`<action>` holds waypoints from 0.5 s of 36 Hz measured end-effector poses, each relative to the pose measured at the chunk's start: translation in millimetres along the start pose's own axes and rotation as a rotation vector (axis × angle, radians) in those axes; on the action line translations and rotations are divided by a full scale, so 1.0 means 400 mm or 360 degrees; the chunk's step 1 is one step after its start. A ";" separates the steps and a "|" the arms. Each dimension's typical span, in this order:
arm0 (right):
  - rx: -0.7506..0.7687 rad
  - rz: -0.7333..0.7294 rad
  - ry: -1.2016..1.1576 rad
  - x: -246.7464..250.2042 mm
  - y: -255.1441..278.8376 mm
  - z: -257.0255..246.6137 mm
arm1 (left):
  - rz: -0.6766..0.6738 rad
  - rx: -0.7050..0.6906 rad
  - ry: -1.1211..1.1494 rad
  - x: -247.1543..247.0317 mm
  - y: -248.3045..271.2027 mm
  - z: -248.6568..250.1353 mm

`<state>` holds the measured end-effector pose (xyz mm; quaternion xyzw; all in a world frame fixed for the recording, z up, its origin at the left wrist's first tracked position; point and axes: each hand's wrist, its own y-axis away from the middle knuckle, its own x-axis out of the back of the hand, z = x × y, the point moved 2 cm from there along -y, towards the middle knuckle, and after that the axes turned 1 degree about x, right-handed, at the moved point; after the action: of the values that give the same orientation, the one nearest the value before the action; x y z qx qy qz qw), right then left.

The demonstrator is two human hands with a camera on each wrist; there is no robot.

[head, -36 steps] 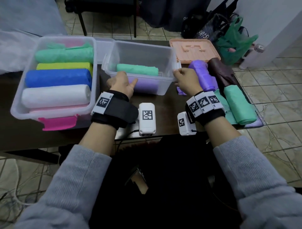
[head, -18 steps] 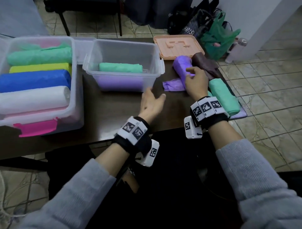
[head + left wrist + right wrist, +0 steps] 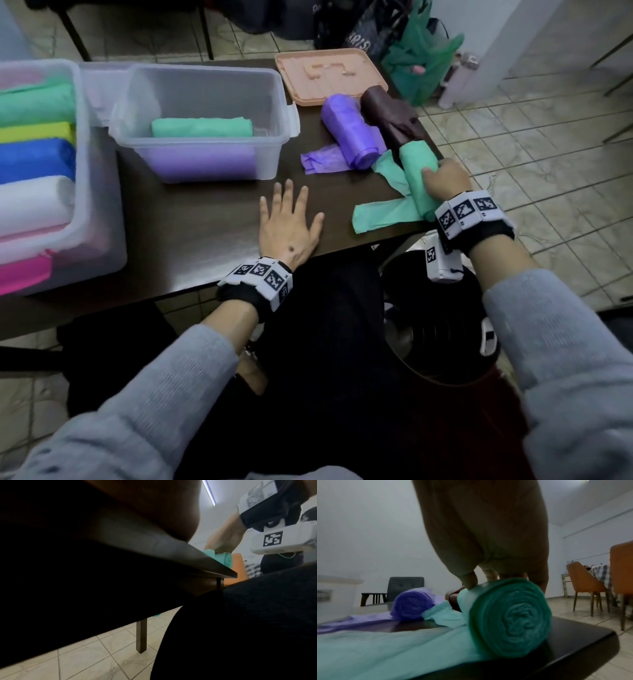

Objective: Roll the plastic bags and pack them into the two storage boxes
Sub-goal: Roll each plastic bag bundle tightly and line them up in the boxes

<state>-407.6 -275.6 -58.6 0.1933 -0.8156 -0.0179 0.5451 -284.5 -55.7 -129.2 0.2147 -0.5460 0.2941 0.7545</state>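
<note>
Only "RIS" reads on the dark bag (image 3: pixel 356 42) behind the table (image 3: pixel 205 222).

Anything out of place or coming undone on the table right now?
Yes. The green roll under the right hand sits at the table's corner edge, its tail unrolled. The purple roll also trails a loose end. Nothing looks spilled or damaged.

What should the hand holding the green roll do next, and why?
Probably roll the green roll toward its loose tail: the right hand grips it, but that tail lies flat on the table, unrolled.
</note>
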 end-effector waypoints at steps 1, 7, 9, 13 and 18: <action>-0.0010 -0.0008 -0.0018 -0.005 0.002 0.000 | 0.0009 -0.0004 0.0000 0.000 0.001 -0.001; -0.0067 -0.0160 -0.0163 -0.041 0.046 -0.027 | 0.0030 -0.0026 0.0009 0.002 0.001 -0.004; -0.0107 -0.0235 -0.0263 -0.056 0.059 -0.039 | 0.0040 -0.0028 0.0013 0.001 0.002 -0.005; -0.0230 -0.0374 -0.0620 -0.058 0.082 -0.052 | 0.0033 -0.0021 0.0021 0.000 0.002 -0.007; -0.0225 -0.0451 -0.0588 -0.053 0.075 -0.052 | 0.0033 -0.0022 0.0032 0.002 0.002 -0.006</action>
<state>-390.8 -236.8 -61.8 0.2605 -0.8629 -0.1864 0.3908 -283.2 -53.5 -129.1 0.2009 -0.5426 0.3002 0.7584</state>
